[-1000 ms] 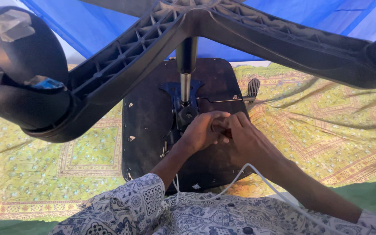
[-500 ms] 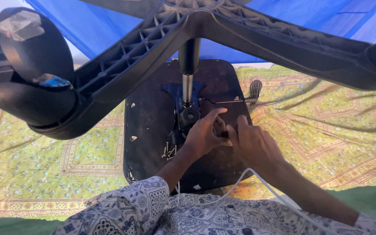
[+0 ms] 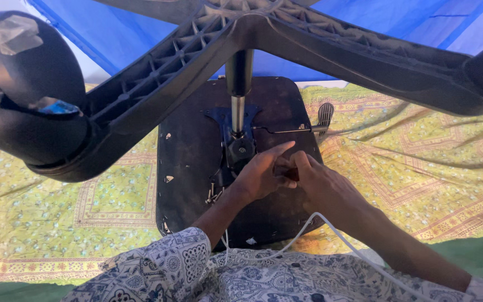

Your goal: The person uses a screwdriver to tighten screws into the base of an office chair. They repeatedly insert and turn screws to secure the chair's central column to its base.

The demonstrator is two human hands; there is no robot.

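One upturned office chair seat (image 3: 191, 168) is laid flat on a yellow patterned cloth (image 3: 409, 168), dark underside up, right in the middle of the view. One metal mechanism (image 3: 239, 150) is bolted at its centre, and one shiny post (image 3: 237, 114) is seen rising from it up into the black star base (image 3: 286, 39), which fills the top of the view. One lever with a flat paddle end (image 3: 324, 114) is stuck out to the right of the mechanism.

Both hands are kept on the seat just right of the mechanism, touching each other. The left hand (image 3: 261, 176) is half curled with the index finger stretched out. The right hand (image 3: 325, 187) is bunched up, and one small dark thing seems to be pinched between its fingertips (image 3: 300, 162), though what it is can't be made out.

A few loose screws (image 3: 213, 194) are seen lying on the seat beside the left wrist. One caster wheel (image 3: 29, 95) is seen at far left. One white cord (image 3: 331, 232) is draped over the right forearm, above patterned sleeves (image 3: 174, 268). A blue tarp (image 3: 398, 22) is hung behind.
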